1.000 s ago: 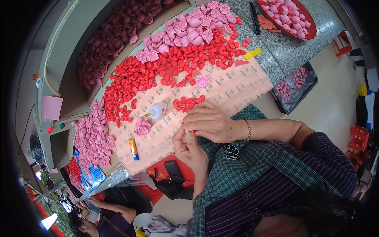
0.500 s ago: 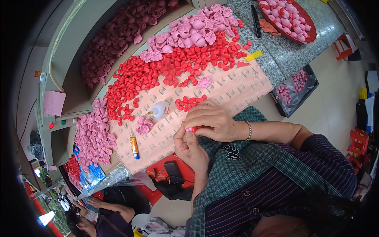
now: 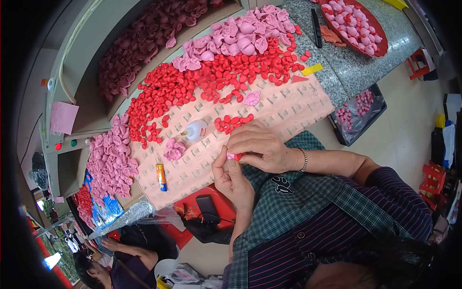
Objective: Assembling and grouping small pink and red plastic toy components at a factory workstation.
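Looking down in the head view, we see the left hand (image 3: pixel 234 180) and right hand (image 3: pixel 263 150) pinching a pink-and-red piece (image 3: pixel 235 156) at the frame's centre; we judge this fingertip fitting, next calling for steady pressure.

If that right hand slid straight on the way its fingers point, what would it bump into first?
The left hand, most likely: it is just ahead of the right hand, with a small pink-and-red piece between them; exact depth is unclear.
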Demonstrator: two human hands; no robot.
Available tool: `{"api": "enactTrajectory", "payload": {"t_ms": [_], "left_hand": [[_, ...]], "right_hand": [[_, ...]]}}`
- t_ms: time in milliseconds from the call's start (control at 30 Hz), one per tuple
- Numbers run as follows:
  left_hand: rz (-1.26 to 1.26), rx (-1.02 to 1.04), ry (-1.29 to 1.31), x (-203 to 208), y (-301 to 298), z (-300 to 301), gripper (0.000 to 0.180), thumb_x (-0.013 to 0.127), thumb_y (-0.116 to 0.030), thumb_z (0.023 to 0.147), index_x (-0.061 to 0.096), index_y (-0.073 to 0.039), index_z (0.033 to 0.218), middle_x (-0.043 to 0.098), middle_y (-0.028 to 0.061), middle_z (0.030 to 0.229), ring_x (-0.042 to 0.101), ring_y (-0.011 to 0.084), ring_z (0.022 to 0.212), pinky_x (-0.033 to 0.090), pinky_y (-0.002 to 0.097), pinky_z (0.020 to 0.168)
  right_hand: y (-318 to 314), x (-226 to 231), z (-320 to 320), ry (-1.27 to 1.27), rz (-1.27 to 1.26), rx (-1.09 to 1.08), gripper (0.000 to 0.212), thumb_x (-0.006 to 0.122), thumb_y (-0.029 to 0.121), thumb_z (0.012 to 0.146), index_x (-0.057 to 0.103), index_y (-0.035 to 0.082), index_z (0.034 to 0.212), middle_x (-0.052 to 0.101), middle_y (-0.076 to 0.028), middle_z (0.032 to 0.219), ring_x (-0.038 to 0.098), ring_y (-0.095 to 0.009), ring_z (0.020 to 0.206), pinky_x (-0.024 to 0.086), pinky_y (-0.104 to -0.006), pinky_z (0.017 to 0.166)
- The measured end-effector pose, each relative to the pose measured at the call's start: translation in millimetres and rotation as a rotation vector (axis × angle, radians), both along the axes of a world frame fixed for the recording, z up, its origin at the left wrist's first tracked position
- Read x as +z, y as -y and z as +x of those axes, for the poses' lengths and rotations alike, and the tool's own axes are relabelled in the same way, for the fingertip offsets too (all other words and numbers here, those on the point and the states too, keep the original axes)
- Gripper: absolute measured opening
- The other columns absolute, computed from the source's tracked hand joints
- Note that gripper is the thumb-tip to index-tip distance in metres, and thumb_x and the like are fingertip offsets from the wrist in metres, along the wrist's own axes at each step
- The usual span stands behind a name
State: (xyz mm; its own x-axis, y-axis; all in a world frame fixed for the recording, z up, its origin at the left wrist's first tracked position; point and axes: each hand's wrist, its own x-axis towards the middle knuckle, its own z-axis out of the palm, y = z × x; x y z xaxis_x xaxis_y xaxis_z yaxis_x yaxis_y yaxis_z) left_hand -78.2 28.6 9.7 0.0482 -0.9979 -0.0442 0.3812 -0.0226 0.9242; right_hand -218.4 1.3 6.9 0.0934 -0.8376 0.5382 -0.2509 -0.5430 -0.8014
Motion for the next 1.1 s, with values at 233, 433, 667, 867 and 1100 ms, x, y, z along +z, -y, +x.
{"api": "enactTrajectory", "payload": {"t_ms": [233, 433, 667, 867, 1100], "left_hand": [[-0.01, 0.035, -0.002, -1.9, -1.3, -0.2, 0.035, 0.055, -0.005, 0.101, 0.05, 0.008, 0.133, 0.066, 0.0156, 0.111, 0.064, 0.0122, 0.096, 0.05, 0.0252, 0.088], [0.006, 0.046, -0.022, -1.7, -0.9, -0.5, 0.033, 0.056, -0.005, 0.101, 0.051, 0.008, 0.131, 0.066, 0.0156, 0.112, 0.064, 0.0122, 0.097, 0.051, 0.0253, 0.088], [0.019, 0.041, -0.045, -2.3, 0.4, 1.9, 0.031, 0.057, -0.005, 0.1, 0.053, 0.008, 0.129, 0.065, 0.0146, 0.111, 0.063, 0.0124, 0.094, 0.051, 0.0246, 0.086], [0.011, 0.057, -0.056, 0.2, 0.4, 1.1, 0.029, 0.058, -0.005, 0.1, 0.055, 0.007, 0.127, 0.064, 0.0153, 0.112, 0.064, 0.0136, 0.095, 0.053, 0.026, 0.085], [0.018, 0.05, -0.064, -0.1, 1.1, 2.2, 0.028, 0.057, -0.005, 0.1, 0.055, 0.007, 0.125, 0.065, 0.0149, 0.11, 0.065, 0.0142, 0.093, 0.054, 0.0268, 0.082]], "right_hand": [[-0.6, -2.1, 1.7, -0.042, -0.027, -0.005, 0.032, 0.078, 0.007, 0.076, 0.068, 0.006, 0.106, 0.069, -0.008, 0.11, 0.064, -0.028, 0.109, 0.044, -0.0404, 0.093], [0.5, -0.2, 1.7, -0.083, -0.038, 0.006, 0.029, 0.076, 0.009, 0.079, 0.067, 0.004, 0.106, 0.068, -0.01, 0.111, 0.064, -0.028, 0.108, 0.044, -0.0408, 0.093], [2.0, 1.1, 1.8, -0.084, -0.046, 0.019, 0.029, 0.075, 0.01, 0.079, 0.067, 0.003, 0.106, 0.068, -0.01, 0.109, 0.064, -0.028, 0.106, 0.044, -0.0417, 0.091], [2.8, 2.3, 2.1, -0.097, -0.042, 0.023, 0.029, 0.075, 0.011, 0.079, 0.067, 0.004, 0.106, 0.068, -0.01, 0.108, 0.064, -0.029, 0.107, 0.044, -0.0415, 0.092], [2.5, 3.1, 0.9, -0.108, -0.017, 0.037, 0.029, 0.075, 0.011, 0.079, 0.066, 0.004, 0.106, 0.068, -0.01, 0.108, 0.064, -0.03, 0.108, 0.044, -0.0406, 0.093]]}}
